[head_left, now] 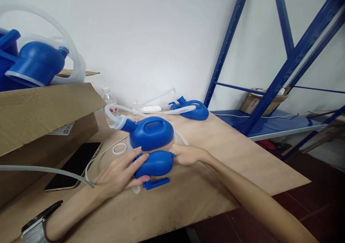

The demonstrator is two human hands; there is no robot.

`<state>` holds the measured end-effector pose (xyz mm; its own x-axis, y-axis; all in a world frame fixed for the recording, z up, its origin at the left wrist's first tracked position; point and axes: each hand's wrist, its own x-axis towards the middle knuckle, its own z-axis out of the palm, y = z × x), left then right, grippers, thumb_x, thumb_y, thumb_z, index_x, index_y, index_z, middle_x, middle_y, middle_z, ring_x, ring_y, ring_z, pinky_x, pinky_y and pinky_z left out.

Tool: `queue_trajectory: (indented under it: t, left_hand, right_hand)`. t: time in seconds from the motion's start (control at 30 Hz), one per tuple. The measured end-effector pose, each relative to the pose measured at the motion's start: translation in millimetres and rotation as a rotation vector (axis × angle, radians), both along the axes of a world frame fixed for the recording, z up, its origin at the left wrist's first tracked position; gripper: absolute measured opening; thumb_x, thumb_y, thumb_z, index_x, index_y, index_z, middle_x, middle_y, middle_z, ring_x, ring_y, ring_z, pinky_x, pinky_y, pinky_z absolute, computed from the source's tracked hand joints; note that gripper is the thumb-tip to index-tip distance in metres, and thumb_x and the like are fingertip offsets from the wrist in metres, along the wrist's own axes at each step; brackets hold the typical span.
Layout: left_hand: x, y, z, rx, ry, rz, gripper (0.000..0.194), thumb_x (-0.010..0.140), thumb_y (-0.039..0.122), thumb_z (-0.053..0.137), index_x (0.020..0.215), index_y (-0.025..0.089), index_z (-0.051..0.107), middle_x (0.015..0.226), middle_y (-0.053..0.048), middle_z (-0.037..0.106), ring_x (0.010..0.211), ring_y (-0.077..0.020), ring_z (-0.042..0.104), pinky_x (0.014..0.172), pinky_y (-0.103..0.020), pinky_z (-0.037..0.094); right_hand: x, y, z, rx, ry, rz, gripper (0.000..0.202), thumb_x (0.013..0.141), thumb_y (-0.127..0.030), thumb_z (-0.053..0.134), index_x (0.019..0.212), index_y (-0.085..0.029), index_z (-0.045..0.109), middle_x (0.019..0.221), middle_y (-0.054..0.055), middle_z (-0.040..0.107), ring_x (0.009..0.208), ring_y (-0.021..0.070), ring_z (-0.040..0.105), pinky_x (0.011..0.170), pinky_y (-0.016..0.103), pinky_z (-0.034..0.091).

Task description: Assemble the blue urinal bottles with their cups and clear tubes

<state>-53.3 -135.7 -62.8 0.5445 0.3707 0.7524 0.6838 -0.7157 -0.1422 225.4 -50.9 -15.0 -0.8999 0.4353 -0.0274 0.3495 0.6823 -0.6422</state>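
My left hand (118,169) is wrapped round the wide end of a blue plastic urinal funnel cup (157,163), thumb below and fingers on top. A blue hinged lid (157,183) sticks out from the cup's near side. My right hand (185,154) is closed round the cup's narrow nozzle at the right; its fingers hide whether a tube is there. Just behind stands a blue urinal bottle (152,133) with a handle and a whitish cap on its tilted neck. A translucent hose (107,110) runs from that cap, and a piece of tube (182,137) shows behind my right hand.
At left, a cardboard box (48,110) holds more blue cups (40,61) and hoses. A phone (74,166), a white ring (119,149) and a clear water bottle (109,103) are nearby. Farther back lie another blue bottle (196,110) and a power strip (151,108). Blue shelving (269,92) stands right.
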Motion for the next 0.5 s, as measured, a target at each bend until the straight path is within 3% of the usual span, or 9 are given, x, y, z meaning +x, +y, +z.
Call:
queue_trajectory:
  t: [0.1, 0.2, 0.33, 0.4, 0.5]
  left_hand:
    - [-0.5, 1.9, -4.8, 0.057, 0.057, -0.038, 0.046, 0.100, 0.048, 0.055, 0.135, 0.019, 0.059, 0.126, -0.015, 0.069, 0.115, -0.0285, 0.069, 0.098, -0.040, 0.059]
    - [5.1, -1.1, 2.8, 0.002, 0.022, -0.005, 0.044, 0.101, 0.049, 0.052, 0.132, 0.018, 0.060, 0.122, -0.015, 0.070, 0.110, -0.0275, 0.069, 0.096, -0.040, 0.059]
    - [12.9, -8.9, 20.2, -0.143, -0.084, 0.099, 0.041, 0.101, 0.050, 0.046, 0.121, 0.018, 0.061, 0.103, -0.011, 0.072, 0.092, -0.0256, 0.070, 0.079, -0.037, 0.059]
    - [16.8, -13.0, 28.1, -0.277, -0.169, 0.148, 0.041, 0.101, 0.052, 0.041, 0.115, 0.019, 0.062, 0.094, -0.007, 0.071, 0.079, -0.0234, 0.069, 0.069, -0.035, 0.057]
    - [23.7, -16.5, 37.1, -0.595, -0.365, 0.243, 0.039, 0.101, 0.054, 0.036, 0.103, 0.023, 0.061, 0.070, 0.002, 0.063, 0.060, -0.0186, 0.060, 0.057, -0.031, 0.050]
  right_hand:
    - [6.1, 6.7, 4.9, -0.176, -0.043, 0.161, 0.020, 0.088, -0.013, 0.059, 0.101, -0.014, 0.074, 0.095, 0.003, 0.076, 0.092, 0.0215, 0.068, 0.084, 0.031, 0.053]
    - [7.8, 6.4, 5.8, -0.176, -0.020, 0.180, 0.019, 0.089, -0.014, 0.058, 0.099, -0.015, 0.074, 0.100, 0.004, 0.076, 0.096, 0.0217, 0.067, 0.090, 0.033, 0.053]
    - [5.0, -3.6, 0.0, 0.124, 0.054, -0.061, 0.032, 0.090, -0.009, 0.050, 0.110, -0.019, 0.071, 0.113, 0.007, 0.074, 0.109, 0.0235, 0.064, 0.094, 0.037, 0.049]
    - [2.2, -9.4, -4.3, 0.294, 0.006, -0.189, 0.033, 0.087, -0.007, 0.051, 0.111, -0.019, 0.070, 0.110, 0.009, 0.074, 0.103, 0.0237, 0.066, 0.088, 0.035, 0.048]
    - [-3.6, -14.5, -9.4, 0.501, -0.129, -0.275, 0.028, 0.087, -0.009, 0.054, 0.110, -0.016, 0.069, 0.098, 0.010, 0.075, 0.086, 0.0227, 0.067, 0.072, 0.030, 0.043]
